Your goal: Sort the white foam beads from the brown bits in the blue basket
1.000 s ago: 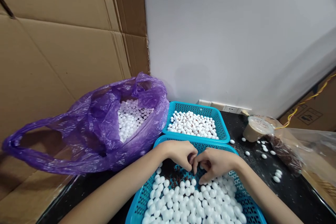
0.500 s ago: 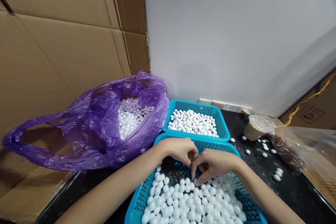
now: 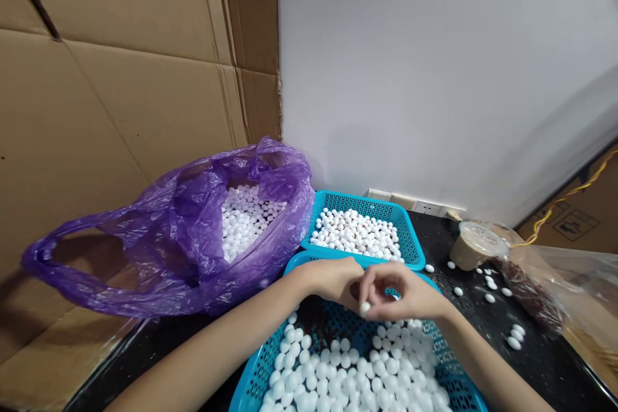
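Observation:
Both hands meet over the far end of the near blue plastic basket (image 3: 248, 370), which is full of small white balls (image 3: 338, 376). My right hand (image 3: 393, 290) pinches one white ball (image 3: 365, 309) between thumb and index finger. Beside it, touching or nearly so, my left hand (image 3: 338, 280) is closed with its fingers curled down; a dark spot shows at its fingertips, and what it grips is hidden. Dark brown bits (image 3: 313, 322) lie on the basket floor under the left wrist.
Behind stands a second blue basket (image 3: 410, 238) of white balls with brown specks. A purple plastic bag (image 3: 193, 219) of balls is at left, against cardboard (image 3: 120, 96). At right are a lidded tub (image 3: 476, 248), a bag of brown material (image 3: 533, 299) and loose balls on the black tabletop.
My right hand has lifted off the balls with one white ball pinched in its fingers. My left hand stays close beside it, turned slightly. The view has shifted a little.

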### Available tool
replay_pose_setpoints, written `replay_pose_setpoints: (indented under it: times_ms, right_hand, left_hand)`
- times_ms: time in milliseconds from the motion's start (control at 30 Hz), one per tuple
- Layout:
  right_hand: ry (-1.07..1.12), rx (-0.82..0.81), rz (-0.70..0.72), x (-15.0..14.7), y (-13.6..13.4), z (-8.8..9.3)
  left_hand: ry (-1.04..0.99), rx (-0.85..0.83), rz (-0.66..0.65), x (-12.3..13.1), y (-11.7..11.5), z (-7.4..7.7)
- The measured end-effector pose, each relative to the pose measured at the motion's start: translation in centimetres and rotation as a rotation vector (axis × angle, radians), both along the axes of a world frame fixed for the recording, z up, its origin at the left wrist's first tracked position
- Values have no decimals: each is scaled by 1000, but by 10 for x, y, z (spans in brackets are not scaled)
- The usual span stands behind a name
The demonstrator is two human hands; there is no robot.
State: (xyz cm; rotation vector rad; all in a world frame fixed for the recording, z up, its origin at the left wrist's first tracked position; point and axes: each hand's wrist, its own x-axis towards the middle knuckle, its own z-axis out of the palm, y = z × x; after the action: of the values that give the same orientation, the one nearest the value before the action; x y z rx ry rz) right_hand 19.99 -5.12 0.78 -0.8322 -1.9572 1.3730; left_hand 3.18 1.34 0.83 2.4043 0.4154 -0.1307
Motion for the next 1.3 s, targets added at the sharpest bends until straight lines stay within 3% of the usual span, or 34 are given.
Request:
replay_pose_setpoints:
  times_ms: [133, 233, 400, 633, 1300]
  right_hand:
    - [466, 40, -493, 6, 11, -2]
    - [549, 1, -662, 7, 19, -3]
    - [566, -112, -581, 4, 22, -3]
    - [624, -201, -516, 3, 19, 0]
    - [604, -256, -466, 6, 19, -2]
  left_hand:
    - [-186, 6, 51, -2, -3, 6]
    - [-404, 117, 141, -2, -3, 10]
    - [-648, 183, 307, 0, -1, 10]
    - [-960, 285, 260, 2, -1, 10]
    - [-966, 279, 329, 3, 2, 8]
